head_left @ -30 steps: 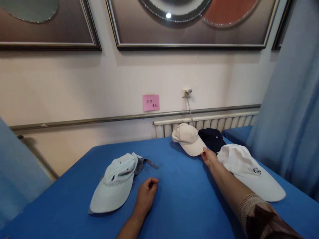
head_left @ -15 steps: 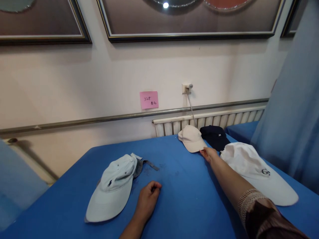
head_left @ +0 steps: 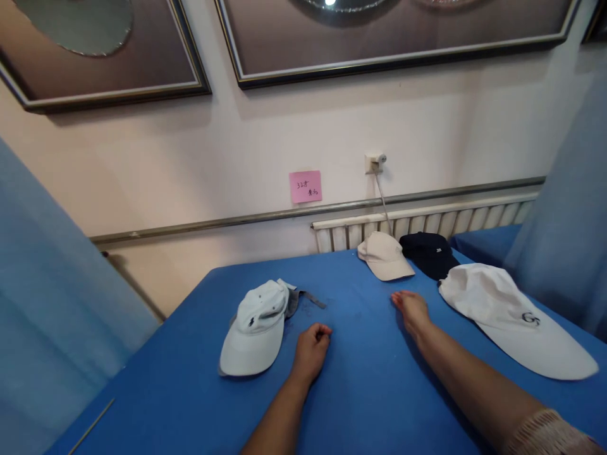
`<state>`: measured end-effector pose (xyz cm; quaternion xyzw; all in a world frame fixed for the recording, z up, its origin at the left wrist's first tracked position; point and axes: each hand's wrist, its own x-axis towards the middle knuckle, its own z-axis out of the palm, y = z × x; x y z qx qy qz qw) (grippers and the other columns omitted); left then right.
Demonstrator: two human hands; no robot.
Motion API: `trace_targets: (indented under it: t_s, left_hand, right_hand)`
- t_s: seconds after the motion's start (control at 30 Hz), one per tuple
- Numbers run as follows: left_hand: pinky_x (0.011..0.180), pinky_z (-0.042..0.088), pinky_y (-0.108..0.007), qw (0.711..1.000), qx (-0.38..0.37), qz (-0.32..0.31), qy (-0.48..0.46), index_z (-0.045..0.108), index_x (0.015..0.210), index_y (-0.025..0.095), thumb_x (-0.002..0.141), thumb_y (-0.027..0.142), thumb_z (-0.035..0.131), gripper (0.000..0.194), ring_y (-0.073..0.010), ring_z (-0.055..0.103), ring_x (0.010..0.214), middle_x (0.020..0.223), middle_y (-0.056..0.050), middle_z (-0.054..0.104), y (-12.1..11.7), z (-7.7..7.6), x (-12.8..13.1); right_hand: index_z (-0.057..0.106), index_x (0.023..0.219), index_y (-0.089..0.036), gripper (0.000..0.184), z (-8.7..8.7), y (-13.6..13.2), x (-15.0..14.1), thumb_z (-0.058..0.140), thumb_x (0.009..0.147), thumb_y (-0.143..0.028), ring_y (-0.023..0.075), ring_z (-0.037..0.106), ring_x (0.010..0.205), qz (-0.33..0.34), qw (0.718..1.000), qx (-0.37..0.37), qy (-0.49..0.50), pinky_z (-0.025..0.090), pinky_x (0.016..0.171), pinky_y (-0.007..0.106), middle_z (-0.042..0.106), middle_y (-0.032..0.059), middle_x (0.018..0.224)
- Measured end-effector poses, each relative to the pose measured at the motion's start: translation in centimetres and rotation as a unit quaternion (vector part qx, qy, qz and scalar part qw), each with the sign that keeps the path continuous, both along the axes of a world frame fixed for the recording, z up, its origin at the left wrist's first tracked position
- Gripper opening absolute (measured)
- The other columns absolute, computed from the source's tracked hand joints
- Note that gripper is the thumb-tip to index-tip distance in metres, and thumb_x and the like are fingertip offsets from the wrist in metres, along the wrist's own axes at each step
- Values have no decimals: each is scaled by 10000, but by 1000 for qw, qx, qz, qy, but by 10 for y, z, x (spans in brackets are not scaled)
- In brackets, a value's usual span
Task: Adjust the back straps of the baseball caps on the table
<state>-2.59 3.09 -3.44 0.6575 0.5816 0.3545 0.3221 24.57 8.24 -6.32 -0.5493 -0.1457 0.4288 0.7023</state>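
Note:
My left hand (head_left: 312, 354) rests over the blue bed cover with its fingers curled in, nothing visible in them. Just left of it lies a pale blue baseball cap (head_left: 260, 335) with a small dark emblem. A grey cap (head_left: 294, 303) shows from under it, its strap sticking out to the right. My right hand (head_left: 411, 311) is apart from everything, fingers stretched toward the left. Slightly beyond it sits a beige cap (head_left: 385, 258), with a navy cap (head_left: 429, 254) against its right side. A large white cap (head_left: 497, 303) with dark lettering lies right of my right forearm.
The blue covered bed (head_left: 365, 379) backs onto a wall with a metal rail (head_left: 246, 221) and a radiator (head_left: 341, 236). Blue curtains (head_left: 57, 278) hang on both sides. A pink note (head_left: 306, 187) and a socket with a cable (head_left: 374, 164) are on the wall.
My right hand has let go of the beige cap's brim and drawn back toward me. My left hand remains near the pale blue cap. The view has shifted left.

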Motion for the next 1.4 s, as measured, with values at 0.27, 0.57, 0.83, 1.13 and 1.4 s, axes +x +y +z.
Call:
trace_targets:
  t_s: [0.27, 0.57, 0.83, 1.13, 1.4]
  left_hand:
    - [982, 419, -423, 927, 272, 210, 149, 576, 1121, 139, 834, 263, 521, 318, -282, 569, 1101, 1123, -148, 629, 1, 45, -41]
    - [923, 412, -486, 850, 144, 329, 386, 514, 1284, 77, 819, 367, 562, 549, -398, 528, 1146, 1209, -235, 611, 13, 69, -88]
    - [870, 449, -410, 853, 257, 255, 376, 663, 1068, 136, 937, 299, 366, 363, -293, 614, 948, 997, -156, 694, 16, 118, -108]
    - [971, 411, -418, 805, 502, 54, 312, 713, 1061, 265, 879, 208, 514, 275, -252, 562, 1052, 1159, -83, 639, -1, 123, -50]
    - [925, 486, -344, 944, 285, 28, 165, 701, 1054, 209, 810, 145, 534, 301, -208, 605, 997, 1089, -81, 626, 36, 49, -6]
  right_hand:
    - [663, 708, -214, 130, -4, -109, -94, 665, 661, -93, 163, 670, 862, 241, 968, 14, -62, 525, 754, 235, 716, 31, 888]
    - [601, 781, -156, 150, 14, -70, -54, 624, 667, -61, 126, 655, 618, 230, 973, -2, 11, 533, 567, 207, 633, 0, 678]
    - [589, 748, -153, 156, 16, -61, -39, 612, 685, -13, 119, 632, 542, 204, 979, -20, -17, 473, 447, 177, 621, -6, 626]
    - [617, 818, -162, 169, 24, -56, -19, 649, 805, -328, 147, 689, 658, 167, 985, 20, 28, 523, 518, 206, 698, 48, 828]
    - [588, 834, -156, 98, 18, -46, -3, 652, 761, -170, 116, 646, 545, 161, 987, -17, -19, 485, 445, 176, 692, 38, 747]
